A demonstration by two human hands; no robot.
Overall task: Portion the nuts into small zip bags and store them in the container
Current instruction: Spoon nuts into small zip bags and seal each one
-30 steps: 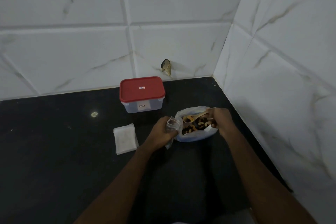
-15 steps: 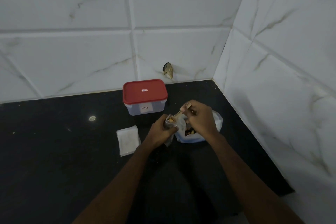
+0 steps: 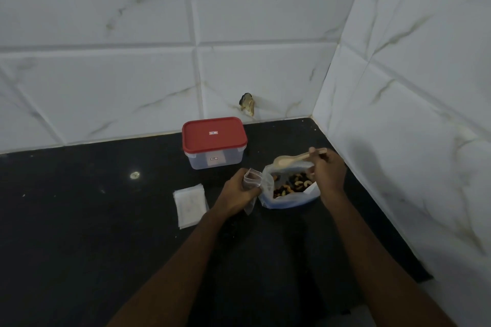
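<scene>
Clear, limp small plastic zip bag [image 3: 251,179] pinched at its mouth in our left hand [image 3: 237,191]; right hand's [image 3: 328,171] fingers clamp pale wooden spoon [image 3: 295,159] at twelve o'clock over the nuts [image 3: 292,184].

Our left hand [image 3: 237,192] covers most of the small zip bag [image 3: 252,179]; we cannot tell its contents. Container [image 3: 214,142] label print is too small to read. Both forearms run off the bottom edge.
</scene>
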